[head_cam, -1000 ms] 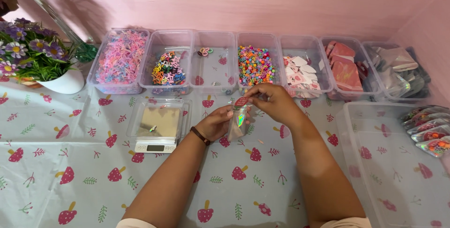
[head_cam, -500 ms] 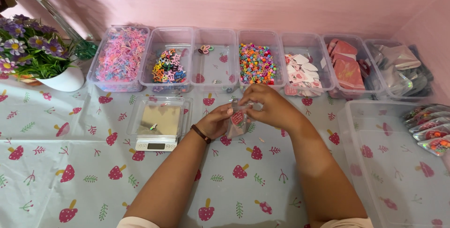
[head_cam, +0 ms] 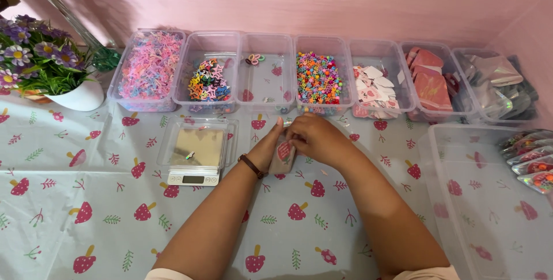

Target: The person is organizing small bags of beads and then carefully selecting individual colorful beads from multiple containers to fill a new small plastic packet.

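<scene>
Nearby, on the table [head_cam: 86, 240], a small scale [head_cam: 194, 154] sat just left of the left hand [head_cam: 271, 147], and a big clear tub [head_cam: 461, 199] stood to the right. Both hands, right hand [head_cam: 317, 138] included, had their fingers [head_cam: 295, 134] closed on a small packet [head_cam: 283, 156], its long axis running toward and away from the person. Beyond, clear bins [head_cam: 266, 71] of coloured beads lined the pink wall, with a flower pot [head_cam: 78, 97] at far left
</scene>
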